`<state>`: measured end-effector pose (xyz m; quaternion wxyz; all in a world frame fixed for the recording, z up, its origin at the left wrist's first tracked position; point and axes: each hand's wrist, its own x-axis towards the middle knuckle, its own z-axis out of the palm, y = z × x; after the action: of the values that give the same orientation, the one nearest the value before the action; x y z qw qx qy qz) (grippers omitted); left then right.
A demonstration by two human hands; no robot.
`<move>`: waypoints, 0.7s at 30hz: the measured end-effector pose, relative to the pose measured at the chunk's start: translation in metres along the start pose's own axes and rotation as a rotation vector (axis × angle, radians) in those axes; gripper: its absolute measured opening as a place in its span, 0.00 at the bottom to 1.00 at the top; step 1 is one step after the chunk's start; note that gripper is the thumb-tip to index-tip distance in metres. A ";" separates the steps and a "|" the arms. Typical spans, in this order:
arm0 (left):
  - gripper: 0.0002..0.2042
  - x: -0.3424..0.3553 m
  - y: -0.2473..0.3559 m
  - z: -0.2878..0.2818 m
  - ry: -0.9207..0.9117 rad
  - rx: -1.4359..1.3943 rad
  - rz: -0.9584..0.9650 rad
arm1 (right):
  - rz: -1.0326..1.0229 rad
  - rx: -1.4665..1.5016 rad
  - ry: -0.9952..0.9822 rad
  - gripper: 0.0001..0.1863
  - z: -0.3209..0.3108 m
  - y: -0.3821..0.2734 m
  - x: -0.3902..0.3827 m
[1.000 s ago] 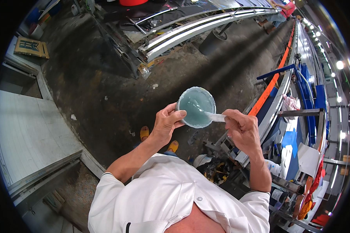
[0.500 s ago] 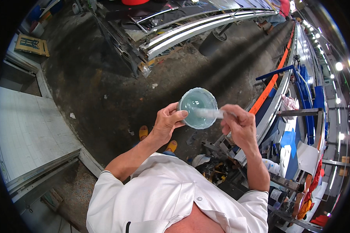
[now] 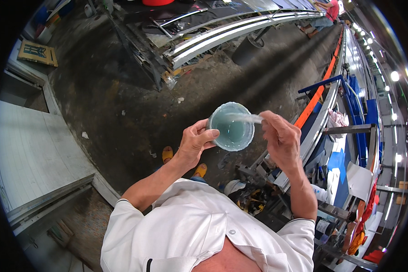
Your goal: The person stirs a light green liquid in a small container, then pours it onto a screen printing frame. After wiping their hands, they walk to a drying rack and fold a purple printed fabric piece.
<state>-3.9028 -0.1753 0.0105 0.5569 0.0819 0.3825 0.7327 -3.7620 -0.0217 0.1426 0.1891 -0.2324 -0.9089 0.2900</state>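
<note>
In front of me my left hand (image 3: 197, 138) grips a round tub (image 3: 232, 145) by its left side, thumb over the rim. The tub has a ragged pale edge and holds a glossy blue-green liquid or paste (image 3: 235, 130). My right hand (image 3: 280, 135), at the tub's right, is closed round the end of a pale flat stirring stick (image 3: 247, 118). The stick reaches over the rim into the tub's far part. Its dipped end is blurred by motion.
A long rail table (image 3: 240, 31) runs across the far side, with a dark bin (image 3: 248, 49) beside it. On my right stretches another long table with an orange edge (image 3: 319, 97). A white surface (image 3: 36, 149) lies left. Another person (image 3: 326, 18) stands far off.
My right hand has swung the stick from the middle of the tub toward its far side. My left hand and the tub have stayed in place.
</note>
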 end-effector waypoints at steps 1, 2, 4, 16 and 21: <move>0.36 -0.001 0.001 0.000 -0.004 -0.015 0.006 | -0.166 -0.162 0.019 0.12 -0.004 -0.001 0.004; 0.36 -0.002 0.000 -0.001 0.008 -0.014 0.011 | -0.190 -0.241 -0.015 0.11 -0.009 -0.003 0.005; 0.36 -0.002 -0.002 -0.004 0.030 -0.023 0.028 | -0.118 -0.249 -0.107 0.11 -0.017 -0.003 -0.003; 0.35 -0.002 -0.009 0.003 0.039 0.012 0.017 | -0.036 -0.148 -0.039 0.06 0.002 -0.004 0.000; 0.35 0.001 -0.011 -0.001 0.061 -0.011 0.021 | 0.012 -0.159 -0.216 0.04 -0.018 -0.015 -0.016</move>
<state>-3.8957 -0.1744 0.0022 0.5377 0.0603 0.3946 0.7427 -3.7452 -0.0332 0.1625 0.0696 -0.2194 -0.9427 0.2414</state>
